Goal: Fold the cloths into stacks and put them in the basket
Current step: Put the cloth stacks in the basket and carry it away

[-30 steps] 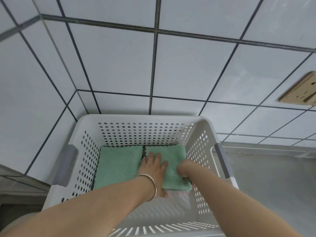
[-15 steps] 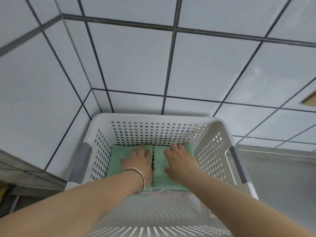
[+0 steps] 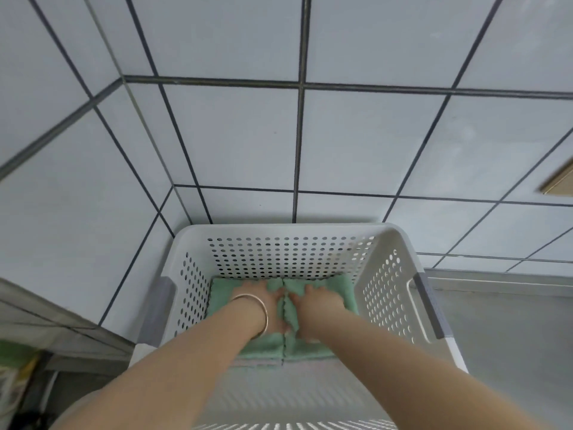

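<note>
A white perforated plastic basket (image 3: 290, 231) with grey handles stands against the tiled wall. Two stacks of folded green cloths lie side by side at its far end: the left stack (image 3: 220, 294) and the right stack (image 3: 344, 291). My left hand (image 3: 266, 302), with a silver bangle on the wrist, lies flat on the left stack. Flat on the right stack rests my right hand (image 3: 319, 301). Both hands press down with fingers spread and grip nothing. A pale cloth edge (image 3: 257, 363) shows under the green ones.
Light blue tiled walls (image 3: 242, 144) meet in a corner behind the basket. A grey countertop (image 3: 508, 342) runs to the right. A brass-coloured wall plate (image 3: 558, 181) sits at the right edge. Green and yellow items (image 3: 15, 367) lie low at the left.
My right hand came out from under the right stack's edge and now lies flat on top. Both hands slid towards the basket's far wall. The view tilted and shifted.
</note>
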Motion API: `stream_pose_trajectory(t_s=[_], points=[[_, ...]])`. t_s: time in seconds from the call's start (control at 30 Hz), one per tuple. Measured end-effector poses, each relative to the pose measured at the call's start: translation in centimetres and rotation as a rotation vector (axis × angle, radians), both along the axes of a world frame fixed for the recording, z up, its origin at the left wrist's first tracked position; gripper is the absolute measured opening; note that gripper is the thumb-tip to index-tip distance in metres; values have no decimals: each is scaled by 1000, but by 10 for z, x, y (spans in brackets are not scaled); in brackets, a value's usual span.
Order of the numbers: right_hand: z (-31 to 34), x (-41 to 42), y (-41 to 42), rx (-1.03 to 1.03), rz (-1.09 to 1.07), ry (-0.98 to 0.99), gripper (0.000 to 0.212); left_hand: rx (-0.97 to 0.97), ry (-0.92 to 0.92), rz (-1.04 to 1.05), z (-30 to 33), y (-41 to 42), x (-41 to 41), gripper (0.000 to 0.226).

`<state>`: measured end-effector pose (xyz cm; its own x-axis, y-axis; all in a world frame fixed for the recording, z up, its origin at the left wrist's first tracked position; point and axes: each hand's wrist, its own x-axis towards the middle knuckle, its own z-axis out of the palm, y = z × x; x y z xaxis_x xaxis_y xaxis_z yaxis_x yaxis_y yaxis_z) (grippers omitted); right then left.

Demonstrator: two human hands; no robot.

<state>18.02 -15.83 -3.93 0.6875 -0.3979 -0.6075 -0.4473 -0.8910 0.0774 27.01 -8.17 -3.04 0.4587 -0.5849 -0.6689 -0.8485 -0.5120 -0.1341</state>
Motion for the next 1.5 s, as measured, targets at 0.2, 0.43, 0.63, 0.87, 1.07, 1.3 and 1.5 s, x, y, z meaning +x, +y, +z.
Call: stream_pose_trajectory(t_s=[0.2,0.43,0.63,0.87,1.07,1.3,1.5], points=[[98,-47,-18,25,-317,-737,38,-1013,-197,151,109,44,-17,49],[87,-115,-38,-142,-759,-947,52,-998,-109,644,84,117,-15,53],[75,-121,-41,97,-949,-956,39,-998,-85,705,79,130,-14,32],[72,-126,-47,424,-1189,-933,30,-839,-149,651,78,136,-27,27],[77,-156,-37,311,-1082,-1063,38,-910,-109,729,92,140,-48,29],[105,-216,-14,360,-1176,-1182,24,-1192,200,819,106,158,-57,40],[94,-276,59,299,-1402,-1311,15,-1258,635,827,79,166,-55,31]])
